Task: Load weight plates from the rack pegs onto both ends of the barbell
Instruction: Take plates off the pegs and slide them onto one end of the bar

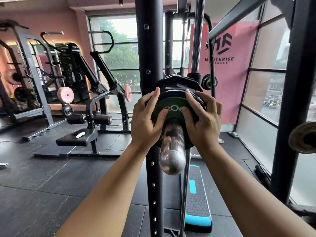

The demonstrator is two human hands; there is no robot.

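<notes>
Hands hold one green plate (172,106) from both sides on the shiny sleeve (172,147) of the barbell. The left hand (147,120) is curled around the left edge of the plate: its fingers (154,98) lie over the rim and the thumb presses flat on the green face. The right hand (203,117) does the same on the right edge, fingers wrapped over the rim and thumb on the face beside the white letters. So both hands are clamped on the plate, with the sleeve passing between the two thumbs.

Behind the fingers, further along the sleeve, sit black plates (177,82) with angular edges, and the green plate is close against them. I cannot tell if it touches them fully. In front of the thumbs, toward the camera, the bare end of the sleeve sticks out with its round cap.

Just left of the left fingers stands a black upright post (150,48) with holes. Below the wrists, on the dark floor, lies a black and blue step platform (198,199). Right of the right hand hangs a pink banner (227,69).
</notes>
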